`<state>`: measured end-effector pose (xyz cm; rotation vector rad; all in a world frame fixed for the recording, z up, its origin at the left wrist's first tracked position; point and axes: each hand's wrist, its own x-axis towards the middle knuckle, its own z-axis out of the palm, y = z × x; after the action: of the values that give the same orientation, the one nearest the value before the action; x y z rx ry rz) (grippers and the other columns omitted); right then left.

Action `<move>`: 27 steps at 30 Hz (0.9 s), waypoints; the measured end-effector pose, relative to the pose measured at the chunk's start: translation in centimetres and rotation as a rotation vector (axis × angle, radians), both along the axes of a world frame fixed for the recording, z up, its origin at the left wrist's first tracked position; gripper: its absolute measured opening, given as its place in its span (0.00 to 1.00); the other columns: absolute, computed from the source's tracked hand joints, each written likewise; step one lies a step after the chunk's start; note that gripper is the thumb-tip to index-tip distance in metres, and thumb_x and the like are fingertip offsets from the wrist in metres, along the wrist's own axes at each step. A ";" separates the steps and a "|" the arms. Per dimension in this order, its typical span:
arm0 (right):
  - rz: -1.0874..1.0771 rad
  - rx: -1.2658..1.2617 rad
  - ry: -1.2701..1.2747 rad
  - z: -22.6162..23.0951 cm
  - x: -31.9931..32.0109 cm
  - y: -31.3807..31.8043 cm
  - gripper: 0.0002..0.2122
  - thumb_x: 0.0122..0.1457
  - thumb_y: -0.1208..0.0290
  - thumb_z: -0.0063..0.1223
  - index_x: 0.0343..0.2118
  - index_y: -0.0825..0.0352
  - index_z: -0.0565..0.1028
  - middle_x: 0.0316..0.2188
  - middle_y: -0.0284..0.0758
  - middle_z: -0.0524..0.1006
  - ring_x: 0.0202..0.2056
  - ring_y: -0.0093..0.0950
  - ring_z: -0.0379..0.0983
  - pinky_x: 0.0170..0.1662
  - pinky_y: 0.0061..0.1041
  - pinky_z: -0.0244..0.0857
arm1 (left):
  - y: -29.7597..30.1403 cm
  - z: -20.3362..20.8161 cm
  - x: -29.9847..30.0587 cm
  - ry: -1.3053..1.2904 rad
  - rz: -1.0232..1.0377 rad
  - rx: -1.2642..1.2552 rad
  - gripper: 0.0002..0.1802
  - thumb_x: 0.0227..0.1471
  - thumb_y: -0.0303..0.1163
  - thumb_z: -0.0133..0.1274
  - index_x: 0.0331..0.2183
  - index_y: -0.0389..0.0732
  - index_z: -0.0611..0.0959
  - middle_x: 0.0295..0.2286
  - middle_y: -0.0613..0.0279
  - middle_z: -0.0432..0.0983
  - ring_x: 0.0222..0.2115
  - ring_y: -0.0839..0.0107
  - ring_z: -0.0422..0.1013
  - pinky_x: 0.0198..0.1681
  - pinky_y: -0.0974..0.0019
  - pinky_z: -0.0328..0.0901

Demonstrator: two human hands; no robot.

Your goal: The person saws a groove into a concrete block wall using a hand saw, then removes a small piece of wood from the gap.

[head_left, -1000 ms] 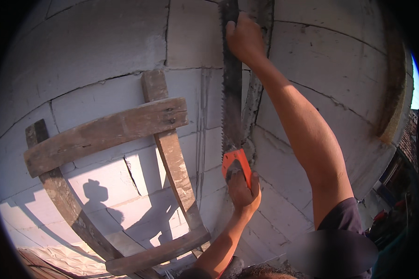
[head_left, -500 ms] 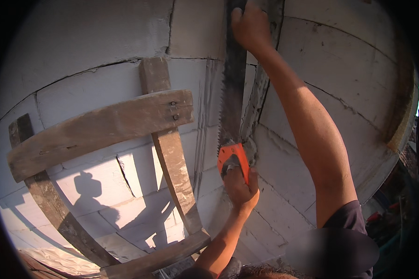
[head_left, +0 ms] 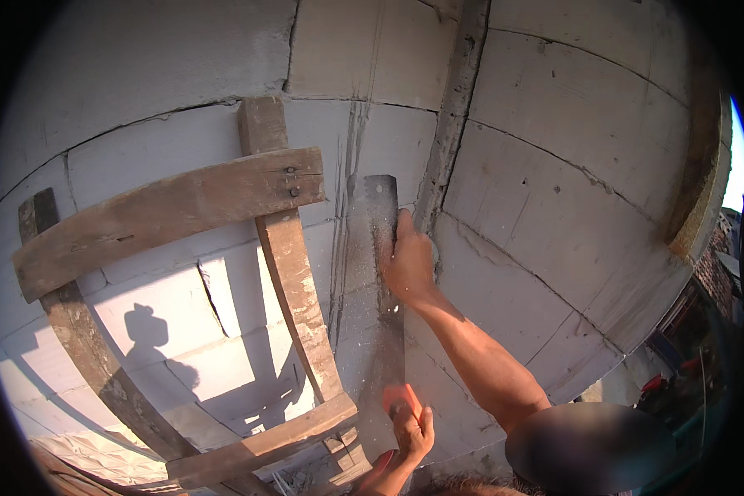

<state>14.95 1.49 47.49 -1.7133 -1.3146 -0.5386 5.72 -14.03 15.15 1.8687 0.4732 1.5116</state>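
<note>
A hand saw (head_left: 382,202) with a dark blade and an orange handle stands nearly upright against the pale block wall, tip up. Near the lower edge, my left hand (head_left: 413,434) is closed around the handle. Higher up, my right hand (head_left: 411,264) grips the blade just below its tip, with one finger stretched along the blade's right edge. The blade is blurred, and white dust specks float around it. Dark vertical score lines (head_left: 347,182) mark the blocks just left of the saw. Where the blade meets the wall is hard to make out.
A wooden ladder-like frame (head_left: 174,198) leans at the left, its near rail (head_left: 298,289) close to the saw. A rough mortar seam (head_left: 456,107) runs down the corner, with another block wall (head_left: 554,207) to the right. Wood edging (head_left: 703,174) borders that wall.
The saw has slid downward with both hands on it, so its tip now shows. My right hand has come well down, and my left hand is nearer the lower edge.
</note>
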 end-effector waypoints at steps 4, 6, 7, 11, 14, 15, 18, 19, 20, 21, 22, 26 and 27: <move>0.013 0.246 -0.165 10.0 0.6 0.8 0.09 0.64 0.73 0.49 0.35 0.75 0.68 0.22 0.56 0.76 0.28 0.58 0.75 0.35 0.54 0.66 | 4.0 9.4 1.7 0.182 -0.110 -0.196 0.13 0.57 0.36 0.55 0.27 0.36 0.78 0.25 0.49 0.74 0.29 0.46 0.70 0.42 0.47 0.63; -0.036 0.350 -0.306 16.8 1.0 1.6 0.10 0.63 0.71 0.50 0.35 0.76 0.70 0.26 0.57 0.77 0.32 0.57 0.76 0.37 0.52 0.67 | 5.8 15.4 3.0 0.031 -0.117 -0.191 0.14 0.56 0.36 0.55 0.23 0.38 0.75 0.22 0.54 0.72 0.25 0.50 0.68 0.34 0.49 0.62; -0.071 0.396 -0.385 19.7 1.3 2.2 0.11 0.63 0.70 0.51 0.36 0.76 0.72 0.29 0.57 0.78 0.34 0.57 0.76 0.38 0.50 0.68 | 6.5 17.7 3.7 -0.040 -0.080 -0.162 0.14 0.56 0.36 0.55 0.23 0.38 0.75 0.21 0.54 0.72 0.25 0.51 0.68 0.33 0.50 0.62; -0.125 0.366 -0.464 26.4 0.7 4.0 0.12 0.62 0.69 0.49 0.36 0.77 0.73 0.32 0.58 0.78 0.37 0.57 0.76 0.42 0.51 0.69 | 8.4 23.1 4.5 -0.191 -0.029 -0.113 0.14 0.57 0.35 0.54 0.23 0.37 0.74 0.19 0.55 0.69 0.23 0.57 0.68 0.29 0.54 0.62; -0.177 0.386 -0.518 26.9 0.6 5.9 0.13 0.61 0.70 0.49 0.37 0.78 0.74 0.31 0.59 0.78 0.37 0.56 0.77 0.41 0.49 0.71 | 9.3 23.3 4.7 -0.221 -0.026 -0.107 0.14 0.58 0.33 0.54 0.24 0.36 0.74 0.19 0.55 0.68 0.23 0.58 0.68 0.29 0.55 0.63; -0.190 0.411 -0.537 26.6 0.6 6.6 0.13 0.61 0.70 0.50 0.37 0.78 0.74 0.30 0.59 0.78 0.36 0.56 0.77 0.40 0.49 0.71 | 9.6 23.1 4.8 -0.229 -0.018 -0.110 0.13 0.58 0.33 0.53 0.24 0.36 0.74 0.19 0.55 0.68 0.23 0.58 0.68 0.30 0.55 0.63; -0.148 0.497 -0.403 26.0 0.8 7.6 0.13 0.61 0.71 0.48 0.42 0.78 0.73 0.38 0.60 0.78 0.42 0.58 0.75 0.47 0.50 0.68 | 11.0 23.0 4.9 -0.175 0.032 -0.085 0.13 0.56 0.33 0.56 0.23 0.39 0.74 0.18 0.55 0.69 0.23 0.53 0.67 0.28 0.52 0.61; -0.168 0.487 -0.415 25.8 1.1 7.7 0.13 0.61 0.70 0.48 0.41 0.78 0.73 0.38 0.60 0.78 0.42 0.58 0.75 0.47 0.50 0.68 | 11.2 22.9 4.9 -0.193 0.042 -0.063 0.13 0.56 0.33 0.56 0.22 0.39 0.74 0.18 0.55 0.69 0.22 0.53 0.67 0.28 0.52 0.61; -0.181 0.480 -0.432 26.0 1.5 8.1 0.13 0.61 0.70 0.47 0.41 0.78 0.74 0.37 0.59 0.78 0.42 0.58 0.75 0.47 0.51 0.68 | 11.5 23.0 4.7 -0.218 0.057 -0.040 0.13 0.56 0.33 0.56 0.22 0.39 0.74 0.18 0.55 0.69 0.22 0.53 0.67 0.28 0.51 0.61; -0.197 0.476 -0.449 26.1 1.8 8.5 0.13 0.61 0.70 0.47 0.40 0.78 0.74 0.37 0.59 0.78 0.42 0.58 0.75 0.47 0.51 0.68 | 11.8 23.0 4.6 -0.243 0.070 -0.011 0.14 0.56 0.33 0.56 0.22 0.39 0.74 0.17 0.55 0.68 0.22 0.53 0.67 0.28 0.51 0.60; -0.217 0.487 -0.470 26.0 2.1 8.9 0.14 0.61 0.69 0.47 0.40 0.77 0.74 0.37 0.60 0.78 0.42 0.57 0.75 0.47 0.51 0.68 | 12.1 22.8 4.6 -0.240 0.074 -0.016 0.14 0.55 0.33 0.56 0.22 0.39 0.74 0.18 0.55 0.69 0.22 0.53 0.67 0.27 0.51 0.60; -0.183 0.566 -0.483 24.8 1.8 8.6 0.15 0.61 0.67 0.46 0.40 0.77 0.76 0.37 0.60 0.78 0.42 0.57 0.75 0.47 0.52 0.68 | 12.4 21.3 5.1 -0.226 0.077 -0.020 0.13 0.55 0.33 0.56 0.23 0.39 0.74 0.19 0.54 0.69 0.22 0.52 0.66 0.28 0.51 0.59; -0.142 0.585 -0.455 23.1 1.4 8.0 0.16 0.61 0.67 0.46 0.40 0.76 0.76 0.37 0.60 0.78 0.42 0.57 0.75 0.46 0.52 0.68 | 12.0 20.0 5.1 -0.209 0.082 -0.026 0.13 0.55 0.33 0.56 0.23 0.39 0.74 0.20 0.54 0.69 0.22 0.52 0.66 0.28 0.51 0.59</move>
<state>16.37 9.46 70.58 -1.2329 -1.1752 -1.3127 10.77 -2.00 35.13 1.6667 0.4740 1.7246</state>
